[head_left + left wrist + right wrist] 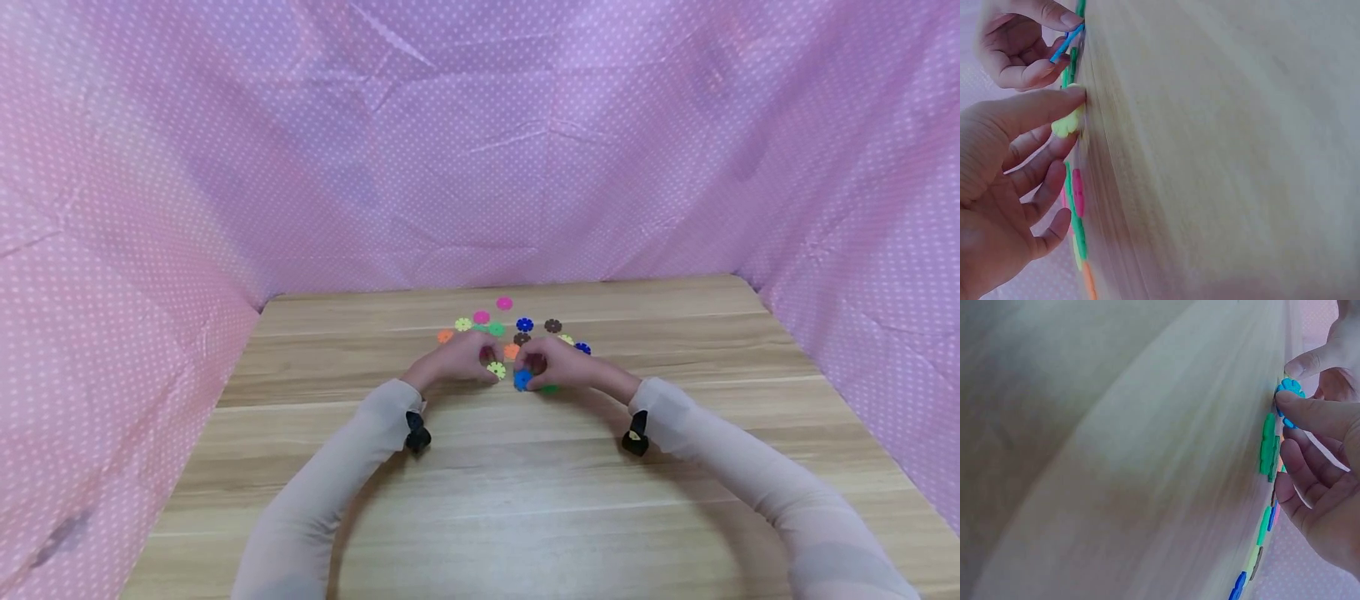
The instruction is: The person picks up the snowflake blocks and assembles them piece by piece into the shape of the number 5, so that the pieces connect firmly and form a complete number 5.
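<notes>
Two notched discs are pinched at the near edge of the scattered discs [524,324] on the table [525,517]: the left hand [459,357] grasps the yellow disc [492,367], the right hand [566,364] the blue disc [522,382]. The left wrist view shows the blue one edge-on, slanting; the head view shows its round face toward the person. Both forearms angle inward, fingers curled.
</notes>
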The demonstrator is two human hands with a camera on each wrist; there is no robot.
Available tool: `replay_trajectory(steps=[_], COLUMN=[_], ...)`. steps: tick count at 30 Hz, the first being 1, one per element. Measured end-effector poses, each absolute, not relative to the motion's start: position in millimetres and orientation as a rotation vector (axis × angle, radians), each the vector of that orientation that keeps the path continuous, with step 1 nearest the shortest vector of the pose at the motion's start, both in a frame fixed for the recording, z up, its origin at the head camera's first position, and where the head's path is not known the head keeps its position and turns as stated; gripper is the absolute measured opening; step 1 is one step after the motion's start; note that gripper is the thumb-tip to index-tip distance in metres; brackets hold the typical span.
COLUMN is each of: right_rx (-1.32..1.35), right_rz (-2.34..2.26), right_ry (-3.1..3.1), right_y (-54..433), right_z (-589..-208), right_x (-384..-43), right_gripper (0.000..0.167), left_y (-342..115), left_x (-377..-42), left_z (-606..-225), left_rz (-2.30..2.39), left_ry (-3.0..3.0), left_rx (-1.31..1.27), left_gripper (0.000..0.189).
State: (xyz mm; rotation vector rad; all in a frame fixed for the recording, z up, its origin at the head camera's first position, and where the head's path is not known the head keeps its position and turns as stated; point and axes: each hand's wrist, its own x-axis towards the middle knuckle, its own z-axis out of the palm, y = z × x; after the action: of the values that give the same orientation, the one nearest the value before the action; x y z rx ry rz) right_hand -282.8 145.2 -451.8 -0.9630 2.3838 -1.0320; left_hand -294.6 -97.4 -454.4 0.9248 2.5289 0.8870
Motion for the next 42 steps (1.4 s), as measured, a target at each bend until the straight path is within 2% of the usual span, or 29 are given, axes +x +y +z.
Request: replay_trajectory(steps=[12, 25, 42], right_rx=[-0.966, -0.693, -0.515], right_rz=[-1.169, -1.497, -1.804], right_ry=[2.405, 2.389, 2.380], right_y=[153.3, 153.6, 134.1], right_z=[-455.2, -445.8, -414.9], right_x=[-296.5, -307.8, -320.1], right_gripper=[0.010, 0.016, 0.023], left_y=[-100.4, -115.1, -104.9], left_x=[-295.9, -300.9, -309.2], left_z=[-449.7, -444.9, -422.2], left_rz=[1.140, 1.548, 1.952], left_ry=[2.467, 2.390, 2.235], left_rx=[0.709, 0.533, 0.419], left_gripper=[0.025, 0.028, 0.033])
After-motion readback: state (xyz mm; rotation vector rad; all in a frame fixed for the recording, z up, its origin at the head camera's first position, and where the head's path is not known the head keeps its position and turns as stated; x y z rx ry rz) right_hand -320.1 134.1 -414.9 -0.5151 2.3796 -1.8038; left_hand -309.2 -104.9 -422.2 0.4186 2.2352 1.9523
